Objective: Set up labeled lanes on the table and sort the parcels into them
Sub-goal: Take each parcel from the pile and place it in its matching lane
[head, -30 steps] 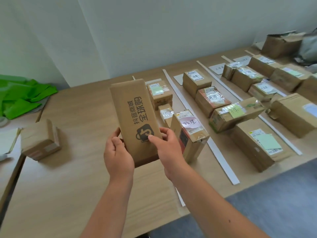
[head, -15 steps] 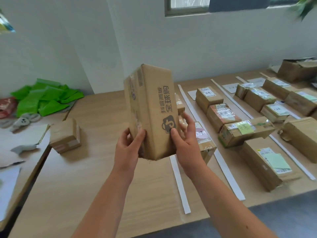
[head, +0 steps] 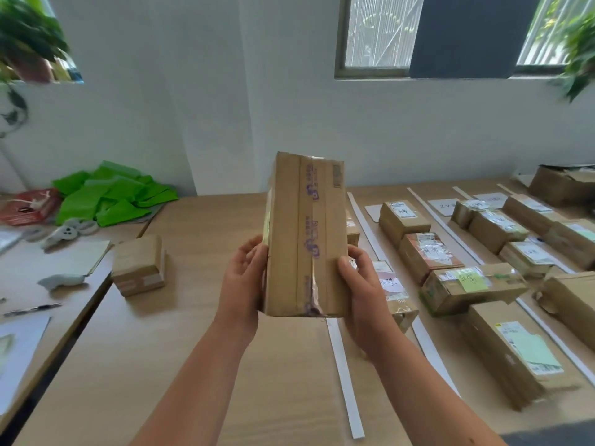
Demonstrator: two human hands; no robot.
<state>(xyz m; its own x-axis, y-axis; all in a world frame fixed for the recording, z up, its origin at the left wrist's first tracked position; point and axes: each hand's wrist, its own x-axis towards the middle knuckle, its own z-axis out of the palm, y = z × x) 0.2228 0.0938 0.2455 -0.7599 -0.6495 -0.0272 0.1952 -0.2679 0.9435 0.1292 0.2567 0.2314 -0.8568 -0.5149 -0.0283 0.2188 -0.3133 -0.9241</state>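
Brown cardboard parcel point(head: 306, 236), glossy tape seam point(head: 309, 249) toward me, held upright above wooden desk point(head: 199, 349). My left hand point(head: 241, 284), right hand point(head: 363, 294) grip lower sides, fingers point(head: 250, 256) curled round edges. No label visible: risk missorting; slick tape may slip.

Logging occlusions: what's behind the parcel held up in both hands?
Behind the held parcel: table and the edge of one lane parcel showing past its right side. The rest of that parcel is covered.

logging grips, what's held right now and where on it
The cardboard parcel: left hand grips its lower left side, right hand its lower right side.
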